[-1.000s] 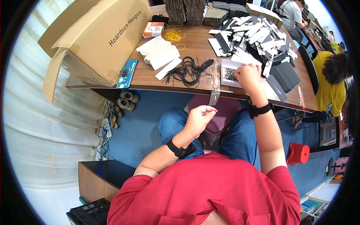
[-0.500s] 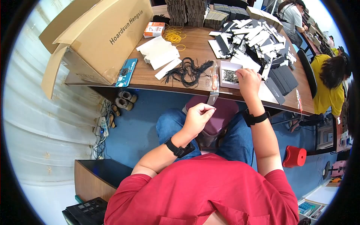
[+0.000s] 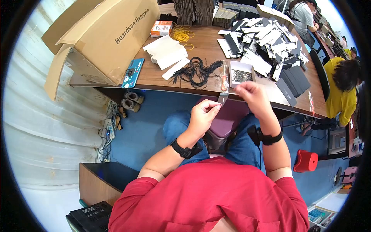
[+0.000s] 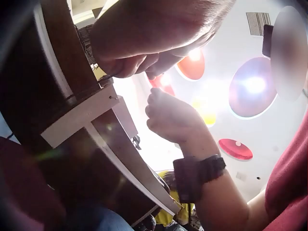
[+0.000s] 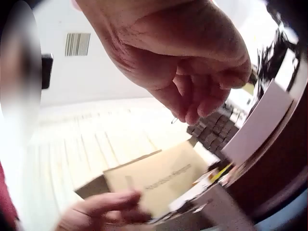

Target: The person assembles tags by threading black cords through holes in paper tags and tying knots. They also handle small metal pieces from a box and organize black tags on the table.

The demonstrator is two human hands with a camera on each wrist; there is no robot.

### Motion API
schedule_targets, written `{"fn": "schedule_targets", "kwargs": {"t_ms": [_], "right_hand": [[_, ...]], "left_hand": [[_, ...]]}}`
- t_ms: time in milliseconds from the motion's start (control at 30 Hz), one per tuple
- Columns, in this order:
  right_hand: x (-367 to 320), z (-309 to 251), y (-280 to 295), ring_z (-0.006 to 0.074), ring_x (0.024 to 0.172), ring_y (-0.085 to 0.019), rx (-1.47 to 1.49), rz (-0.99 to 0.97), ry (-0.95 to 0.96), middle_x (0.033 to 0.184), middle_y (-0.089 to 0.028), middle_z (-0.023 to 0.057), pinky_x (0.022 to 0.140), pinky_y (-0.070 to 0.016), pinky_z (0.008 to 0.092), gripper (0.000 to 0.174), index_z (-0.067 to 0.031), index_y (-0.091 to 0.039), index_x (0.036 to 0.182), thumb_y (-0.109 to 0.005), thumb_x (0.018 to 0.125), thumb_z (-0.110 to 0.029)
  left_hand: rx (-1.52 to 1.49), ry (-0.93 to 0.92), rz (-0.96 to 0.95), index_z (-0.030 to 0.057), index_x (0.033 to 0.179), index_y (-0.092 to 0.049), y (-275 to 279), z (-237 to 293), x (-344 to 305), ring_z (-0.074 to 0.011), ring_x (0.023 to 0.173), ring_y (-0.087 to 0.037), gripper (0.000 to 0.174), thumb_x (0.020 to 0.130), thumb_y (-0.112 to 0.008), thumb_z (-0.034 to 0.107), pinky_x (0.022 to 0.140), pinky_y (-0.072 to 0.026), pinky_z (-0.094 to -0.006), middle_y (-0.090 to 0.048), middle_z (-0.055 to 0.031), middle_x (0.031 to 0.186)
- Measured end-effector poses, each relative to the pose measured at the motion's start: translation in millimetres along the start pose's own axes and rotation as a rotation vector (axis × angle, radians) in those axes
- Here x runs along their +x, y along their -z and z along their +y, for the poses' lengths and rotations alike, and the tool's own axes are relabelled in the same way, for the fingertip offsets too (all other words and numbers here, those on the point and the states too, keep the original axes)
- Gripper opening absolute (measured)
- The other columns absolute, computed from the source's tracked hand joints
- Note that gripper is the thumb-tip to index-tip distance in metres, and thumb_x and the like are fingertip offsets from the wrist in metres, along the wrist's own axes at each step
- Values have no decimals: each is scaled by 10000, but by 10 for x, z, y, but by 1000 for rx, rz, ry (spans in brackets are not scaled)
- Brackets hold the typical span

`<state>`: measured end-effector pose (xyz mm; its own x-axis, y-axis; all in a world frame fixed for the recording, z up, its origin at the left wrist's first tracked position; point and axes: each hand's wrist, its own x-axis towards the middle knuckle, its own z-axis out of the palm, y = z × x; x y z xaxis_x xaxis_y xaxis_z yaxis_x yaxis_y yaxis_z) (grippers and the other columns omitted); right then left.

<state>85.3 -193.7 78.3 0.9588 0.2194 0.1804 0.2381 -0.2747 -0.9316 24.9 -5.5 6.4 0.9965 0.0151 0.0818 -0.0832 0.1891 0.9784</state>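
Both hands are pinching.
The left hand (image 3: 201, 116) is grasping something indistinct, fingertips beside a rectangular dark-grey card (image 3: 223, 98); the right hand (image 3: 255, 99) is grasping a thin wire loop (image 5: 174, 120).

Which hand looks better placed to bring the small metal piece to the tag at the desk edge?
The right hand, probably: its fingertips pinch the metal piece, while the left hand seems busy pinching a dark cord beside the tag.
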Motion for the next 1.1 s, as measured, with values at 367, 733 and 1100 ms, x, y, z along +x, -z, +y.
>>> {"fn": "schedule_targets", "kwargs": {"t_ms": [367,733,1100], "right_hand": [[-210,-4,-223,77,682,-549,201,-310,-192,741,-629,19,649,-464,230,149,31,-659,882,-614,875,-112],[-228,62,-277,66,666,-544,110,-296,-243,724,-628,21,621,-457,230,144,19,-660,855,-631,850,-121],[-326,0,-382,249,783,-585,-486,4,497,730,-603,51,724,-397,367,135,-86,-627,811,-708,703,-82]], "left_hand": [[21,-86,10,-18,936,-661,5,75,-14,-81,821,-561,86,864,-634,19,754,-450,-212,-608,-26,887],[81,-112,-31,-22,935,-676,-9,127,-38,-101,841,-567,97,868,-633,32,772,-449,-224,-611,-44,902],[90,-55,-15,5,889,-671,46,7,-18,-39,686,-499,99,880,-645,100,603,-396,-183,-592,19,788]]}}
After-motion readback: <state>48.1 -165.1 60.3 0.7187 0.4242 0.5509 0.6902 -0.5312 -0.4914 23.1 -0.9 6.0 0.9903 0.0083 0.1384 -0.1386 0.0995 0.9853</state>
